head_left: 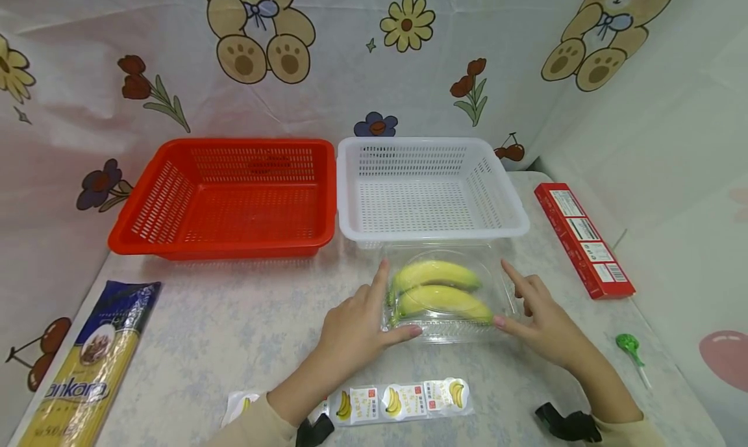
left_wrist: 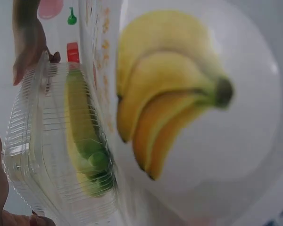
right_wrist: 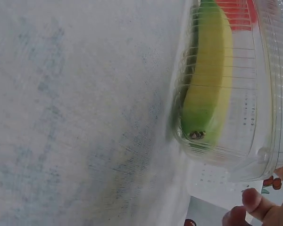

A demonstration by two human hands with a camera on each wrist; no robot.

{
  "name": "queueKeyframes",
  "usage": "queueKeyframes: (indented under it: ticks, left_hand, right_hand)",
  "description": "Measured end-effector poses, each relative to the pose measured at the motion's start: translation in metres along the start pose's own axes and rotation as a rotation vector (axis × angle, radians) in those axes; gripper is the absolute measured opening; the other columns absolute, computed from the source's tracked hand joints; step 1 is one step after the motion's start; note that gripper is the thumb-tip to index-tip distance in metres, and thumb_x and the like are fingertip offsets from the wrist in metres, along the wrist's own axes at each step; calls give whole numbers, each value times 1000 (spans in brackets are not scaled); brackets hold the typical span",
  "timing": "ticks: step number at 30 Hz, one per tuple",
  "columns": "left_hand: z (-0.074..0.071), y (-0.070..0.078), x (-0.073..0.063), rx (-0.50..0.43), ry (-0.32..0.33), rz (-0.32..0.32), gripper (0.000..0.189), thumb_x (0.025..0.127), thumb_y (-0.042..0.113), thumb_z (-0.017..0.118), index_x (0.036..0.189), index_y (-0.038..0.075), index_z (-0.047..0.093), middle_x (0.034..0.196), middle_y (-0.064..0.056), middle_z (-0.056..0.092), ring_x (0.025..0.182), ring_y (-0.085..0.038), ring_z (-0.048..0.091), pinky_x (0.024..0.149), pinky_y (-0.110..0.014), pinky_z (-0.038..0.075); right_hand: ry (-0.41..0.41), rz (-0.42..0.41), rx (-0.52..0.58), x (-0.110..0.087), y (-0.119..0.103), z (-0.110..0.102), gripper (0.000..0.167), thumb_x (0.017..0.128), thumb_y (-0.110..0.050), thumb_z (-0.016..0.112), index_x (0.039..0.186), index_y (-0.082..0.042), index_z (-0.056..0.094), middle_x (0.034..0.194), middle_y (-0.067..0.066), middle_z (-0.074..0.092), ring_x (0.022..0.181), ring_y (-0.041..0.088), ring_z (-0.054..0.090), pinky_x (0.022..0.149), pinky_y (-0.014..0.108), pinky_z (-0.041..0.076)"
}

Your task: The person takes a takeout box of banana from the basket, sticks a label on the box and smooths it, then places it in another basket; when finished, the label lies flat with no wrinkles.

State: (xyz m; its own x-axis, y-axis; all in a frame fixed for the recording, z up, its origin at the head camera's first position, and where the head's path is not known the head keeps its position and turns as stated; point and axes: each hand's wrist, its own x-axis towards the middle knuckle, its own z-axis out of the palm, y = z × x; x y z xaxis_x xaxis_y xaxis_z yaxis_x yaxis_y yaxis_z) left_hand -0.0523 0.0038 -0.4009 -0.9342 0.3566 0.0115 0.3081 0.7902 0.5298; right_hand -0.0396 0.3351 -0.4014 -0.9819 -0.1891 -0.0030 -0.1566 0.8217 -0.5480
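Bananas (head_left: 444, 302) lie inside the clear box (head_left: 450, 333). The left hand (head_left: 358, 322) and right hand (head_left: 539, 318) flank it, fingers wide, gripping nothing. A crooked push could jam the box against the white basket (head_left: 435, 234) just behind it; the left forearm (head_left: 300, 379), over the labels (head_left: 403, 401) before the box, could drag them. Pale tabletop (head_left: 216, 323) lies beneath, bear-print cloth (head_left: 339, 57) behind.

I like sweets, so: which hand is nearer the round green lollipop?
Right: the right hand is left of the lollipop in the head view; the left hand is farther, beyond the clear plastic box.
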Motion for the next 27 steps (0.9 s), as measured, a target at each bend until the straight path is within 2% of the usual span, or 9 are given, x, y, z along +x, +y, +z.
queueKeyframes:
  ticks: [3, 6, 8, 10, 13, 16, 19, 24, 27]
  left_hand:
    - [-3, 6, -8, -10, 51, 57, 107, 80, 85, 47, 161, 27, 6, 103, -1, 66, 75, -11, 58, 50, -24, 40]
    - [-4, 14, -21, -23, 108, 169, 91, 88, 72, 52, 158, 22, 23, 118, -2, 69, 89, -15, 68, 56, -28, 51]
    - [-3, 20, -32, -22, 130, 250, 79, 92, 62, 58, 153, 18, 33, 126, -1, 68, 98, -17, 71, 63, -32, 57]
    - [0, 25, -42, -12, 129, 316, 68, 93, 55, 61, 146, 17, 43, 128, 2, 68, 102, -15, 71, 68, -32, 59]
    - [6, 29, -54, -25, 63, 365, 54, 93, 50, 62, 136, 20, 50, 114, 7, 72, 91, -8, 70, 63, -25, 54]
    - [12, 30, -60, -31, -10, 372, 45, 93, 48, 63, 129, 23, 53, 98, 10, 73, 78, -3, 65, 55, -19, 46]
    - [18, 29, -62, -40, -76, 335, 43, 92, 48, 65, 126, 24, 53, 90, 9, 72, 73, -1, 62, 51, -18, 41]
    - [33, 25, -62, -81, -179, 263, 45, 89, 48, 69, 124, 24, 53, 87, 10, 71, 70, 3, 58, 51, -19, 40]
    - [41, 23, -61, -91, -211, 255, 47, 88, 48, 70, 124, 25, 52, 87, 12, 70, 72, 4, 58, 54, -20, 42]
  right_hand:
    - [93, -9, -43, -11, -9, 0, 91, 84, -33, 79, 158, -31, 25, 103, 5, 41, 84, 12, 35, 57, 24, 34]
    - [202, -114, -4, -25, -19, 4, 82, 77, -18, 85, 149, -19, 46, 94, 0, 42, 78, 7, 34, 56, 22, 32]
    - [235, -207, 51, -34, -26, 7, 73, 73, -7, 86, 139, -12, 56, 89, -5, 44, 74, 3, 36, 57, 21, 33]
    - [227, -277, 119, -43, -33, 10, 65, 70, 0, 86, 130, -11, 63, 86, -10, 47, 70, 0, 39, 56, 19, 35]
    - [162, -360, 233, -54, -41, 16, 58, 70, 5, 84, 122, -13, 67, 82, -12, 52, 66, 0, 43, 54, 17, 38]
    - [85, -421, 305, -62, -45, 24, 54, 72, 5, 82, 119, -15, 68, 81, -10, 55, 65, 2, 46, 52, 17, 40]
    - [3, -435, 338, -67, -44, 33, 50, 75, 1, 82, 120, -17, 67, 80, -10, 55, 66, 4, 48, 52, 16, 41]
    - [-98, -404, 361, -69, -36, 50, 42, 81, -6, 80, 120, -14, 67, 80, -4, 54, 69, 8, 49, 54, 17, 42]
    - [-134, -390, 334, -69, -33, 58, 39, 83, -13, 79, 120, -14, 66, 80, -4, 55, 69, 7, 49, 56, 16, 43]
